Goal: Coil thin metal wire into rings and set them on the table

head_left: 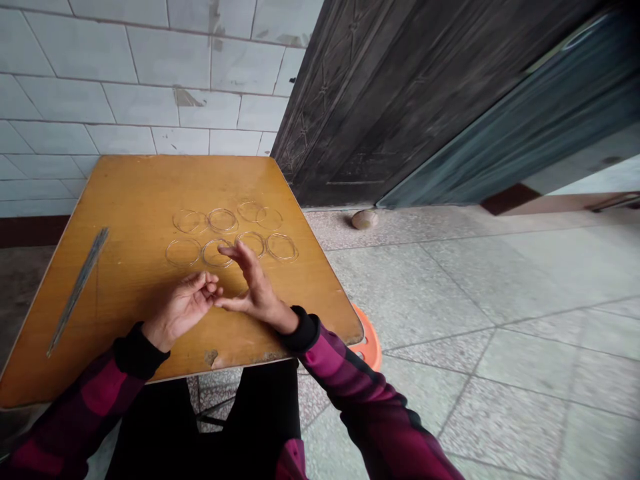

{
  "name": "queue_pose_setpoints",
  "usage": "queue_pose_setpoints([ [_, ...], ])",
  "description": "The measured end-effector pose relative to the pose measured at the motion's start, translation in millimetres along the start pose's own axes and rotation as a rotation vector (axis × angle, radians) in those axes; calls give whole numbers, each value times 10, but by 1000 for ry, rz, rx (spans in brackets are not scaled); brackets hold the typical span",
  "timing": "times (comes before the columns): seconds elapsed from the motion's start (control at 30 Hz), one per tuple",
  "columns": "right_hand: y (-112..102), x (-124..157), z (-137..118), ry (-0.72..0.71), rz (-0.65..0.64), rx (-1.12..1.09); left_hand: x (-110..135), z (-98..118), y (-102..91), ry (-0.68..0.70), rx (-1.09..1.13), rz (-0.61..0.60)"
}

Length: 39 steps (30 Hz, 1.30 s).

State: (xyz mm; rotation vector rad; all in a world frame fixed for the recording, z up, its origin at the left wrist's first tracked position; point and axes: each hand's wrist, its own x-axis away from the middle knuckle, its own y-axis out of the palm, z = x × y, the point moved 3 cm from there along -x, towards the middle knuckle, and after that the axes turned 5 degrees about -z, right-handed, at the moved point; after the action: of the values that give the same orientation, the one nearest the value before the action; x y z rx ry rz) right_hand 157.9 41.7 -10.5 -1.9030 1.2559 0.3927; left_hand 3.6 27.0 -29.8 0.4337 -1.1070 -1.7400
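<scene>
My left hand (pixel 186 305) is just above the table near its front, palm turned up and fingers curled in; whatever they pinch, if anything, is too small to make out. Beside it, my right hand (pixel 256 287) is open, thumb stretched toward the left fingertips and the other fingers raised apart from it. Beyond both hands, several thin wire rings (pixel 281 235) lie in two rough rows, some overlapping. One wire ring (pixel 206 248) is partly covered by the right fingers. On the left side lies a bundle of straight thin wires (pixel 80 287).
The wooden table (pixel 150 180) has a chipped front edge and stands against a white tiled wall (pixel 125 60). An orange stool (pixel 369 340) shows under its right corner. A roundish stone-like object (pixel 365 219) sits on the floor by the dark carved door (pixel 350 120).
</scene>
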Motion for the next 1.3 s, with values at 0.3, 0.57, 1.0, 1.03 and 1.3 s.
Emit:
queue_pose_setpoints([
  [0.3, -101, -19, 13, 68, -60, -71, -5, 90, -40, -7, -20, 55],
  [0.57, -106, -8, 188, 544, -21, -420, -9, 119, -92, -90, -131, 69],
  [1.0, -161, -23, 213, 687, 355, -614, 40, 174, -42, 15, -410, 76],
  [1.03, -157, -22, 216, 695, 367, -633, 46, 151, -35, -6, -425, 38],
  [1.3, -91, -12, 257, 785, 355, -858, 33, 87, -22, 20, -261, -39],
])
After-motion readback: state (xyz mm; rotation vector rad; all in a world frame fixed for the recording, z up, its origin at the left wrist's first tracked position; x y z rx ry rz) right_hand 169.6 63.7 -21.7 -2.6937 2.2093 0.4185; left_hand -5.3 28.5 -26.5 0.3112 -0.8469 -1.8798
